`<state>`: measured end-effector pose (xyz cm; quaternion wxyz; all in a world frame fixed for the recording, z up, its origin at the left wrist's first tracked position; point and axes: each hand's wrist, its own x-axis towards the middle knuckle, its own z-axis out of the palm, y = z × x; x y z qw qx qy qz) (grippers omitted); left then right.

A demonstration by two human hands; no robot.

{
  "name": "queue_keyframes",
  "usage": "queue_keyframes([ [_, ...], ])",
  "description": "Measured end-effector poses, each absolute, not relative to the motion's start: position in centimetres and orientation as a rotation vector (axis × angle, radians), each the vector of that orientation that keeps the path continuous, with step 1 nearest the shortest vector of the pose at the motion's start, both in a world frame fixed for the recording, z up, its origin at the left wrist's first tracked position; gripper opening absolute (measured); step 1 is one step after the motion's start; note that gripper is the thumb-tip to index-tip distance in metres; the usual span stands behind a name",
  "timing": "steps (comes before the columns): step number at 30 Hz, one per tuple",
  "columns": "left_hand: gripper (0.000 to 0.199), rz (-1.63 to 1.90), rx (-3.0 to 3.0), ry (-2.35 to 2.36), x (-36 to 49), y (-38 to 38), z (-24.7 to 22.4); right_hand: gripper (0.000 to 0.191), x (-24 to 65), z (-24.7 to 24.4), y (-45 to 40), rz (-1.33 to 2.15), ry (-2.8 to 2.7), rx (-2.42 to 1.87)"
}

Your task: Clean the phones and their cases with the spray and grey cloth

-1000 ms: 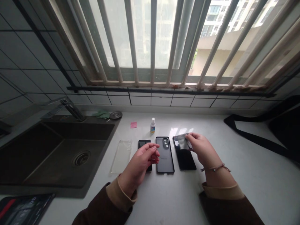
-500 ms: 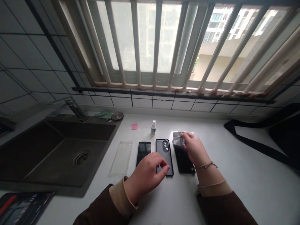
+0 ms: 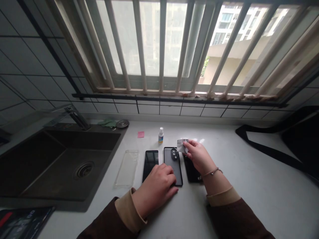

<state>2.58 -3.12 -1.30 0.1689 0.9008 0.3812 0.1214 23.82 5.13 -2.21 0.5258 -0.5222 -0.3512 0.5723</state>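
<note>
Pinched in my right hand (image 3: 199, 155) is a small silvery-white cloth or packet (image 3: 181, 145), held above the top of a black phone or case (image 3: 193, 171). My left hand (image 3: 159, 184) rests over the lower left of a black phone case (image 3: 176, 169) with a camera cutout, its fingers bent and apart, nothing visible in them. Partly under that hand lies a dark phone (image 3: 150, 161). Left of it is a clear phone case (image 3: 127, 168). A small white spray bottle (image 3: 160, 136) stands upright behind the phones.
A dark sink (image 3: 57, 166) with a faucet (image 3: 77, 117) is at the left. Behind it lie a green cloth (image 3: 107, 123) and a drain cover (image 3: 122, 124). A pink note (image 3: 141, 134) is near the bottle. A black strap (image 3: 269, 152) lies right; a dark printed item (image 3: 25, 220) is lower left.
My right hand has moved left, lifting the silvery piece off the black item toward the black case. My left hand has lowered and its fingers have unfolded from a curl. The view has shifted slightly.
</note>
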Motion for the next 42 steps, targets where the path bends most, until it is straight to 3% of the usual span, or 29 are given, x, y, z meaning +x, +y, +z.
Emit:
queue_keyframes([
  [13, 0.015, 0.348, 2.583, 1.098, 2.4, -3.3, -1.3, 0.037, 20.0, -2.0, 12.5, 1.07, -1.303, -1.606],
  [24, 0.013, 0.362, 2.607, 1.101, 2.4, -3.4, -1.3, 0.039, 20.6, 0.0, 12.3, 0.645, -1.824, -1.866],
  [29, 0.014, 0.349, 2.611, 1.098, 2.4, -3.4, -1.2, 0.038, 21.0, 1.9, 11.1, 0.526, -1.886, -1.891],
  [35, 0.017, 0.401, 2.574, 1.104, 2.4, -3.5, -1.3, 0.023, 22.0, 4.3, 6.1, 0.375, -1.786, -1.801],
  [42, 0.016, 0.604, 2.463, 1.33, 2.2, -3.1, -1.1, 0.024, 20.5, 2.5, 0.2, 0.29, -1.64, -1.635],
])
